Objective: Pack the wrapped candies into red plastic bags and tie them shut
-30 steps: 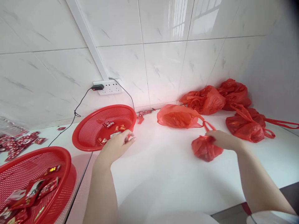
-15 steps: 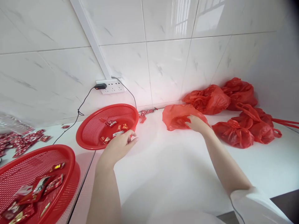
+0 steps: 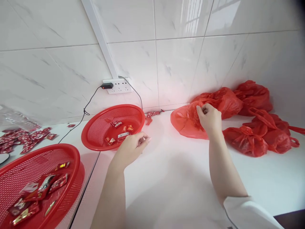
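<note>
My right hand [image 3: 211, 119] is closed, its thumb and fingers pinching the gathered upper part of a thin red plastic bag [image 3: 184, 122] that bulges out on the white table. Between the bag and a round red plastic basket hovers my left hand [image 3: 133, 148], fingers loosely curled, thumb a little apart, with nothing visible in it. It overlaps the front rim of that basket [image 3: 92, 144], where a few small wrapped snack packets [image 3: 123, 135] lie. Whether the left hand touches the rim cannot be made out.
A larger red basket [image 3: 77, 156] with several packets stands at the left front. Several tied red bags [image 3: 252, 144] crowd the right side. Patterned red wrappers [image 3: 30, 138] lie far left. A cable [image 3: 91, 102] runs from the wall socket strip [image 3: 120, 86] down to the table.
My right hand has risen from the bag's opening and now pinches its upper part, drawing it together. My left hand has shifted slightly right and stays near the basket. The view has moved a little.
</note>
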`<state>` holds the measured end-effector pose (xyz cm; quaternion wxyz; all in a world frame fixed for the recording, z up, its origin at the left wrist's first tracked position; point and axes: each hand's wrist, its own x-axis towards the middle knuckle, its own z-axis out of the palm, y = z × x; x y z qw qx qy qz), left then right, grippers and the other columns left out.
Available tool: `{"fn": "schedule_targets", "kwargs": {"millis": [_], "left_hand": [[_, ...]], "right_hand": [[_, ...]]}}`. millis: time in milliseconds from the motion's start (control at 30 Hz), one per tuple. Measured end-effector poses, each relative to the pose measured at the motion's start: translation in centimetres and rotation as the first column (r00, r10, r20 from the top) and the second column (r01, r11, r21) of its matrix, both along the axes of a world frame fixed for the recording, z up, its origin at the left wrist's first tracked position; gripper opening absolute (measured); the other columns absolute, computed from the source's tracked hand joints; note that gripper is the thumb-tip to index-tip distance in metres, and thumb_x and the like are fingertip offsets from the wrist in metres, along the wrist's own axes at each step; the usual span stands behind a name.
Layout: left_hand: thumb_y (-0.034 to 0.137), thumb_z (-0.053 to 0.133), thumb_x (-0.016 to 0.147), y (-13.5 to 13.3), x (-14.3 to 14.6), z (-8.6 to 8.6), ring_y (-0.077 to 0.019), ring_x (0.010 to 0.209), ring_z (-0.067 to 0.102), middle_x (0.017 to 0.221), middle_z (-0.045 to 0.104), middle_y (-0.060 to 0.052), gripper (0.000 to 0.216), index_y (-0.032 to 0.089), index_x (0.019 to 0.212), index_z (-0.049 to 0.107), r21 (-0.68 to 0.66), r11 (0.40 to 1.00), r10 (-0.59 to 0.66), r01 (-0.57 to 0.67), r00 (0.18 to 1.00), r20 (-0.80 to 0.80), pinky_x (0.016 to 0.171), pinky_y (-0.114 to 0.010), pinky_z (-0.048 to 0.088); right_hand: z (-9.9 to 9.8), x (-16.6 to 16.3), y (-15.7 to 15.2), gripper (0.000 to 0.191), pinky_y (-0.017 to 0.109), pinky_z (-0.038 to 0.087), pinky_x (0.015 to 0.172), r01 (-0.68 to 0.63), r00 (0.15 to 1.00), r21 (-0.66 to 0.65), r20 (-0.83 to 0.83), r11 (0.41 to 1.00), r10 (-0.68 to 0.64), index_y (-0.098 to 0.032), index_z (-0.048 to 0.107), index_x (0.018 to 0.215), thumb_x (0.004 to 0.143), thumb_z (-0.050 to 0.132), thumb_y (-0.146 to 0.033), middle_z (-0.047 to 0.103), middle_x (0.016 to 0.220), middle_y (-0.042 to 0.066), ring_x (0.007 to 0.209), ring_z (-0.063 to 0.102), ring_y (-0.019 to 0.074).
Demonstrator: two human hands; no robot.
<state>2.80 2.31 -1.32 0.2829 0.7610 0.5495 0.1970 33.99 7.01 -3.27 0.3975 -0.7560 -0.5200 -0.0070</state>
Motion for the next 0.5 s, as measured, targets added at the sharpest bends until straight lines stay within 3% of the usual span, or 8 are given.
{"fn": "schedule_targets", "kwargs": {"millis": [67,133,233,300,333,400,467,500], "left_hand": [[0.050,0.049,0.088,-0.4,1.1,-0.3,-0.0183,0.066,0.064,0.073,0.064,-0.002,0.033,0.020,0.088,0.062,-0.048,0.998,-0.022,0.030,0.985,0.172,0.062,-0.028,0.046],[0.048,0.056,0.085,-0.8,2.4,-0.6,-0.0210,0.083,0.066,0.091,0.068,-0.006,0.034,0.021,0.104,0.062,-0.087,0.991,-0.067,0.105,0.931,0.358,0.070,-0.029,0.049],[0.043,0.058,0.086,-1.0,3.9,-1.1,-0.0220,0.100,0.063,0.113,0.065,-0.010,0.042,0.021,0.121,0.055,-0.069,0.981,-0.108,0.183,0.801,0.589,0.081,-0.032,0.050],[0.041,0.055,0.089,-0.6,4.0,-1.5,-0.0206,0.099,0.063,0.113,0.066,-0.009,0.036,0.020,0.118,0.058,-0.043,0.994,-0.043,0.098,0.732,0.680,0.084,-0.031,0.049],[0.041,0.055,0.089,-0.3,3.8,-1.6,-0.0201,0.098,0.063,0.111,0.066,-0.008,0.034,0.019,0.115,0.060,-0.046,0.999,0.013,0.029,0.701,0.713,0.084,-0.030,0.049],[0.042,0.059,0.085,0.4,2.8,-1.8,-0.0203,0.097,0.063,0.107,0.068,-0.006,0.035,0.020,0.112,0.063,-0.087,0.993,0.119,-0.082,0.635,0.763,0.082,-0.029,0.049],[0.044,0.063,0.082,1.0,1.7,-1.9,-0.0212,0.096,0.064,0.103,0.070,-0.005,0.037,0.020,0.110,0.066,-0.153,0.979,0.203,-0.136,0.559,0.804,0.079,-0.029,0.051],[0.045,0.065,0.080,1.2,1.2,-1.9,-0.0216,0.095,0.065,0.100,0.070,-0.005,0.038,0.020,0.108,0.067,-0.182,0.970,0.239,-0.159,0.522,0.819,0.078,-0.029,0.051]], "right_hand": [[1.0,-2.0,-2.0,0.031,0.030,0.043,0.061,-0.167,0.980,0.181,-0.074,0.969,0.183,-0.021,0.054,0.077,0.090,0.045,-0.047,0.059,0.065,0.003,0.061,0.055,0.0172],[1.7,-4.1,-4.0,0.029,0.029,0.043,0.058,-0.416,0.888,0.209,-0.118,0.885,0.445,-0.021,0.054,0.078,0.090,0.048,-0.047,0.058,0.067,0.002,0.060,0.054,0.0159],[2.5,-6.0,-5.8,0.019,0.027,0.047,0.059,-0.852,0.506,0.052,-0.178,0.521,0.844,-0.022,0.060,0.088,0.089,0.053,-0.040,0.064,0.083,0.003,0.068,0.060,0.0155],[2.7,-5.9,-5.9,0.019,0.027,0.049,0.061,-0.940,0.333,-0.013,-0.241,0.340,0.912,-0.023,0.063,0.098,0.090,0.052,-0.037,0.066,0.095,0.004,0.075,0.063,0.0158],[2.5,-5.6,-5.7,0.021,0.027,0.050,0.062,-0.938,0.340,-0.030,-0.265,0.345,0.902,-0.023,0.063,0.099,0.090,0.050,-0.037,0.067,0.096,0.005,0.077,0.064,0.0161],[1.6,-4.4,-4.7,0.024,0.029,0.051,0.064,-0.879,0.476,-0.138,-0.299,0.456,0.827,-0.022,0.064,0.094,0.091,0.046,-0.038,0.068,0.092,0.005,0.077,0.065,0.0172],[-0.1,-3.2,-3.2,0.026,0.033,0.051,0.068,-0.744,0.651,-0.423,-0.284,0.517,0.704,-0.023,0.065,0.086,0.090,0.047,-0.040,0.069,0.087,0.004,0.077,0.065,0.0195],[-1.1,-2.7,-2.4,0.025,0.035,0.051,0.069,-0.644,0.724,-0.583,-0.256,0.495,0.641,-0.022,0.066,0.083,0.089,0.049,-0.041,0.069,0.085,0.004,0.077,0.066,0.0216]]}}
